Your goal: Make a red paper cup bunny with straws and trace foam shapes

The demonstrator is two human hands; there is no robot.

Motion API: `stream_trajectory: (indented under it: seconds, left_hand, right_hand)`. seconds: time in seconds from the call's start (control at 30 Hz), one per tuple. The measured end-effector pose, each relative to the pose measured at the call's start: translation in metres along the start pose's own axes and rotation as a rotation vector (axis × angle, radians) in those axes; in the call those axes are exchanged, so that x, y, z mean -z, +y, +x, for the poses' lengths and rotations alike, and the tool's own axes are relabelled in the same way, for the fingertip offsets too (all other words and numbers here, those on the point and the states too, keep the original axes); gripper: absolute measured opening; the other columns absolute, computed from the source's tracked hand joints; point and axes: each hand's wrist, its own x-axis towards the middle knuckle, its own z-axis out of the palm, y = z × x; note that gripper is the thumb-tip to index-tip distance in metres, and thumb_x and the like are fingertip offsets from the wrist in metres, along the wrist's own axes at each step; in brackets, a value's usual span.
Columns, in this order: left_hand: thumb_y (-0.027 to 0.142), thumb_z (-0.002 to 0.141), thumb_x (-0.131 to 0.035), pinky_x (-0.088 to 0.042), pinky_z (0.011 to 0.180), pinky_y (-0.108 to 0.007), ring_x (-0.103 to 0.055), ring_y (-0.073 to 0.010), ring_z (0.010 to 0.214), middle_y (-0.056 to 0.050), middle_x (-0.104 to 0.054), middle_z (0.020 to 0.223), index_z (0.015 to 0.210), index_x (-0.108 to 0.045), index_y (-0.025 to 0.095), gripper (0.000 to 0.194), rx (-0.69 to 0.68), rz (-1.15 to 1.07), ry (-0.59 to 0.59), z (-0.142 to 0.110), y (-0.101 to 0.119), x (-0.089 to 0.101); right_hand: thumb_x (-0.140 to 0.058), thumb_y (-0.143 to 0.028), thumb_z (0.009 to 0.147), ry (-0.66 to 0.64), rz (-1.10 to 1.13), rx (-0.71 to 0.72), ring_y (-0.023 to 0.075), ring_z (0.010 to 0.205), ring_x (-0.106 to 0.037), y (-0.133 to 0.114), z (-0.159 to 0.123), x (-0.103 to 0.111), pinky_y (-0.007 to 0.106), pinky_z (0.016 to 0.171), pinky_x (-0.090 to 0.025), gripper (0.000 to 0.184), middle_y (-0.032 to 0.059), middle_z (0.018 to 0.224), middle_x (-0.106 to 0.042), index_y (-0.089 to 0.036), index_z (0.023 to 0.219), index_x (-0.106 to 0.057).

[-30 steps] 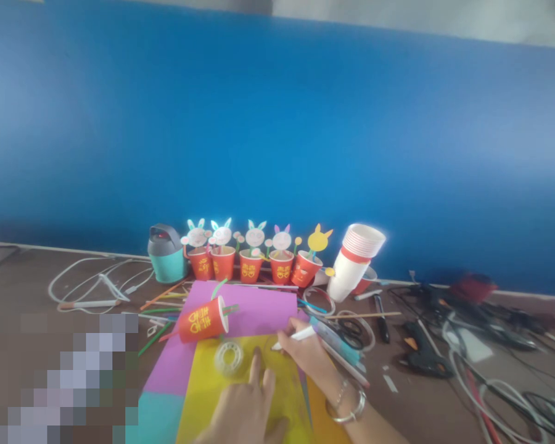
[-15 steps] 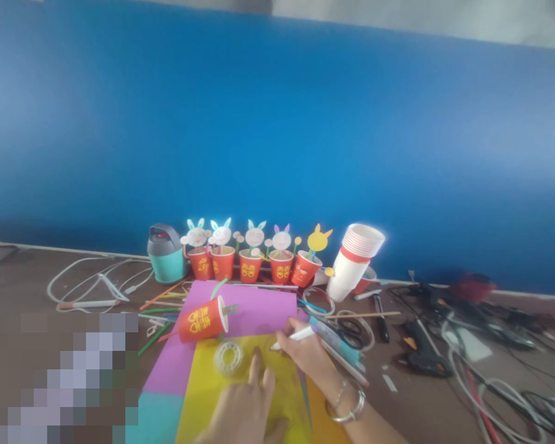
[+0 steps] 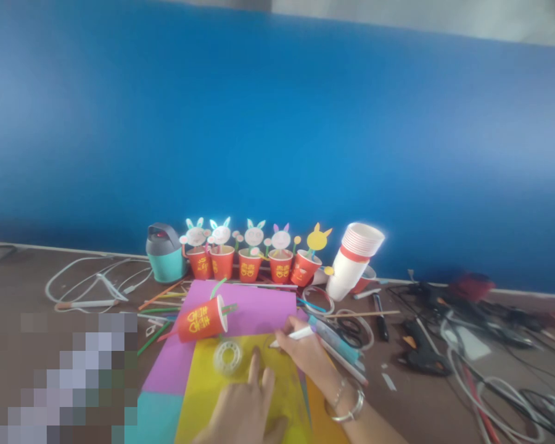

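Note:
My left hand lies flat and open on a yellow paper sheet, fingers stretched toward a clear tape roll resting on it. My right hand, with bracelets at the wrist, is closed on a white pen whose tip touches the yellow sheet's far edge. A red paper cup lies on its side on a purple sheet just beyond.
Several red cups with paper rabbit faces line the blue wall. A stack of white cups leans beside them; a teal container stands left. Scissors, a glue gun, straws and cables litter the brown table.

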Motion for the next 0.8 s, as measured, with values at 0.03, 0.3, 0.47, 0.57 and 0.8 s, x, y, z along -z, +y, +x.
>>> stream_trajectory:
  seconds: [0.03, 0.3, 0.47, 0.57, 0.8]
  left_hand:
    - [0.039, 0.080, -0.050, -0.058, 0.060, -0.048, -0.071, -0.0358, 0.075, -0.027, -0.025, 0.148, 0.123, -0.054, 0.009, 0.053, -0.001, -0.002, -0.003, 0.000, 0.000, 0.000]
    - [0.038, 0.080, -0.048, -0.057, 0.061, -0.049, -0.070, -0.0366, 0.076, -0.029, -0.024, 0.148, 0.123, -0.053, 0.008, 0.053, -0.019, -0.012, 0.011, 0.002, -0.003, -0.007]
    - [0.038, 0.080, -0.047, -0.057, 0.060, -0.048, -0.071, -0.0363, 0.074, -0.028, -0.024, 0.148, 0.122, -0.054, 0.009, 0.052, -0.014, -0.019, 0.003, 0.002, -0.002, -0.006]
    - [0.039, 0.080, -0.048, -0.057, 0.061, -0.049, -0.070, -0.0369, 0.075, -0.028, -0.026, 0.147, 0.123, -0.054, 0.008, 0.053, -0.015, -0.020, 0.010, 0.001, -0.003, -0.006]
    - [0.039, 0.080, -0.048, -0.057, 0.060, -0.049, -0.071, -0.0371, 0.075, -0.029, -0.025, 0.147, 0.123, -0.054, 0.008, 0.053, -0.015, -0.014, 0.003, 0.002, -0.002, -0.004]
  right_hand:
    - [-0.054, -0.026, 0.075, 0.004, 0.000, 0.000, 0.0100, 0.047, -0.051, 0.001, 0.000, 0.000, 0.018, 0.046, -0.038, 0.022, -0.0078, 0.048, -0.049, -0.023, 0.059, -0.041]
    - [-0.053, -0.028, 0.075, 0.015, 0.016, -0.006, 0.0112, 0.051, -0.055, 0.006, 0.001, -0.003, 0.019, 0.049, -0.041, 0.019, -0.0067, 0.052, -0.051, -0.023, 0.061, -0.041]
    - [-0.052, -0.029, 0.075, 0.013, 0.017, -0.014, 0.0116, 0.051, -0.054, 0.001, 0.000, -0.001, 0.019, 0.049, -0.041, 0.020, -0.0065, 0.051, -0.050, -0.023, 0.060, -0.040]
    - [-0.052, -0.028, 0.075, 0.004, 0.027, -0.010, 0.0113, 0.051, -0.054, -0.002, -0.001, 0.001, 0.019, 0.050, -0.041, 0.019, -0.0068, 0.052, -0.049, -0.023, 0.061, -0.040]
    - [-0.052, -0.025, 0.074, 0.028, 0.019, -0.003, 0.0106, 0.050, -0.050, -0.003, -0.001, 0.001, 0.019, 0.048, -0.039, 0.019, -0.0069, 0.052, -0.049, -0.023, 0.060, -0.039]
